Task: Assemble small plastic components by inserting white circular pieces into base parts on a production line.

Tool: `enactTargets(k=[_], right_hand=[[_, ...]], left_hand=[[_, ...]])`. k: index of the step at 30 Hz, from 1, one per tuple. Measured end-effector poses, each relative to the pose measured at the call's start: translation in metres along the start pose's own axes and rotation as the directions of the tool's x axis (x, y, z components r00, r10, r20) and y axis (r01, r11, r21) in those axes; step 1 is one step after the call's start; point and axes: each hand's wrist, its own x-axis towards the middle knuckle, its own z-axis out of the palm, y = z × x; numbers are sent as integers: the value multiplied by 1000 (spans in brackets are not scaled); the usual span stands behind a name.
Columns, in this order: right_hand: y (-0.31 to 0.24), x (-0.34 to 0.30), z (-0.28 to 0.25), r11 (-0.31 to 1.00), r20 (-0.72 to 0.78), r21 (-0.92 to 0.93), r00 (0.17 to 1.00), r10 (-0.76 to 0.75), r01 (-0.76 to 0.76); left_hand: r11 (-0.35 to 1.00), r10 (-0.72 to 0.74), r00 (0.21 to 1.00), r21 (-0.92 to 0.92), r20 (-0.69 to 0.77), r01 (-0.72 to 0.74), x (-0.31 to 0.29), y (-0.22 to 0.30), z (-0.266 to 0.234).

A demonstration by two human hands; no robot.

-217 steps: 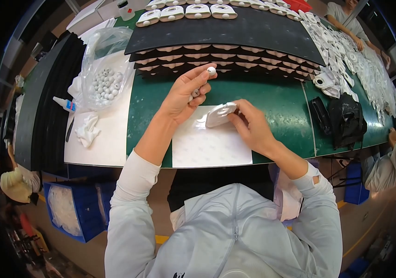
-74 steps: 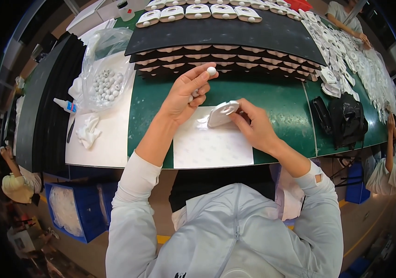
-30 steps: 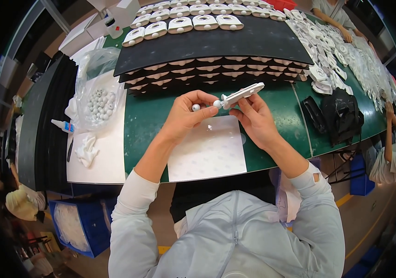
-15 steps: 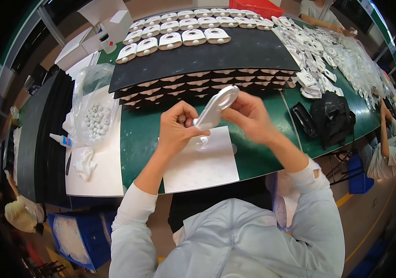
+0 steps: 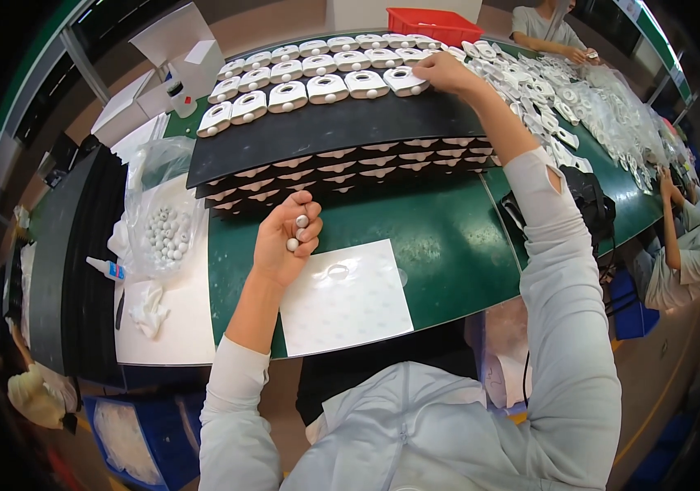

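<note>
white balls (image 5: 302, 221) in left fingers (image 5: 312, 233)

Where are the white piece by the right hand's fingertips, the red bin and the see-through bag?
White piece (image 5: 403, 83): head view, body below the hole.
Red bin (image 5: 430, 33): head view, front wall.
See-through bag (image 5: 162, 157): head view, crumpled upper part.

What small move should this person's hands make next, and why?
Perhaps the right hand should ease off the white plastic part and draw back: the part seems to rest on the black board, at the right end of the nearest row of similar parts. The left hand, apart from it, holds white balls.
</note>
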Motion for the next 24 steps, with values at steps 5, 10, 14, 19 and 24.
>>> enactTargets(k=[5,10,14,19,24], right_hand=[[-6,2,-3,998,115,-42,992,60,-56],[18,-14,-58,988,-2,-138,998,-65,64],[84,-32,-120,701,-90,-713,986,-138,33],[103,-82,-130,635,284,-772,901,328,12],[122,-111,-87,498,-175,-799,923,343,-337]], left_hand=[[1000,11,999,17,44,-12,-1,-2,-4],[992,27,1000,120,0,-26,-5,0,4],[987,70,996,146,-57,-61,-1,-3,0],[991,70,996,119,-62,-62,-1,-4,-9],[989,67,997,134,-39,-62,-1,-3,-7]])
